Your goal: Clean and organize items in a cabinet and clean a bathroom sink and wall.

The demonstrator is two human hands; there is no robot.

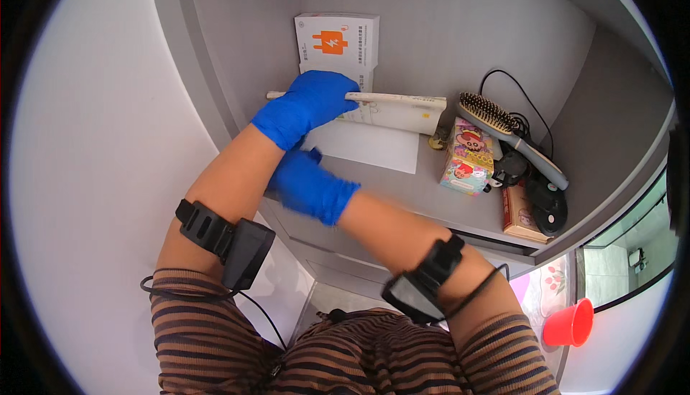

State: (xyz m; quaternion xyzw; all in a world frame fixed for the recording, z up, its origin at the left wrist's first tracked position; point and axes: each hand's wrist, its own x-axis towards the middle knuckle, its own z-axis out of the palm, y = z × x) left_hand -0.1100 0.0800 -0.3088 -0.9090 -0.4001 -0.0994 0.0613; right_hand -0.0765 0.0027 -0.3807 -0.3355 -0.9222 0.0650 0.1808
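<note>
Both hands wear blue gloves. My left hand grips a thin, pale book or booklet by its upper edge and holds it upright on the grey shelf. A white sheet lies flat in front of the book. Behind the book, a white box with an orange plug picture stands near the back panel. My right hand is at the shelf's front edge, below my left wrist. It is blurred, and its fingers are partly hidden, so whether it holds anything is unclear.
To the right are a cartoon-printed box, a hairbrush lying bristles up, a black cable, a black device and a red-and-tan box. A small round item sits by the book. A red bucket stands at lower right.
</note>
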